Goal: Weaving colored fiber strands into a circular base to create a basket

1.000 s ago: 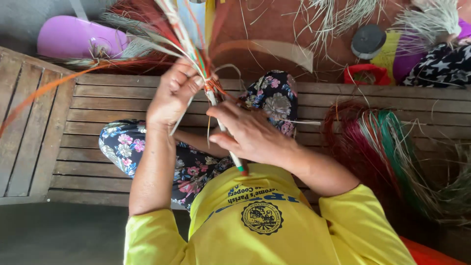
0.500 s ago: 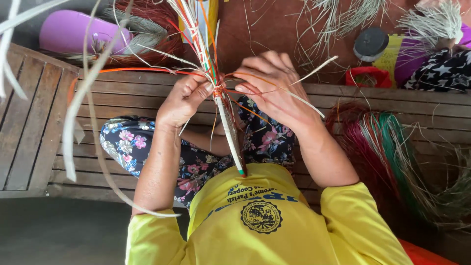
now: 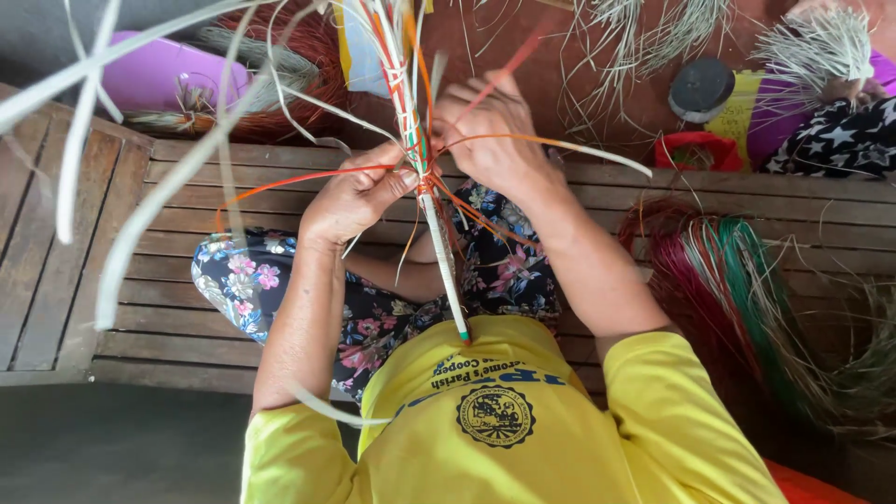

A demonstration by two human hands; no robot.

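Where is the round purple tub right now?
In the head view, the round purple plastic tub lies at the upper left, beyond the wooden slatted bench, beside a bundle of reddish-brown straw fibres, left of the person's left hand.

Yellow shirt (image 3: pixel 523 439), floral dark trousers (image 3: pixel 373 317), orange, white and green strips (image 3: pixel 415 140), purple basin (image 3: pixel 159 79), brown bench (image 3: pixel 140 280)

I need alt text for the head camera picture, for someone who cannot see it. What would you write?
Seen from above, a person in a yellow shirt works a bundle of pale and orange strips, the left hand pinching it and the right hand gripping beside it. They sit on a wooden slatted bench, with red and green dyed fibres to the right.
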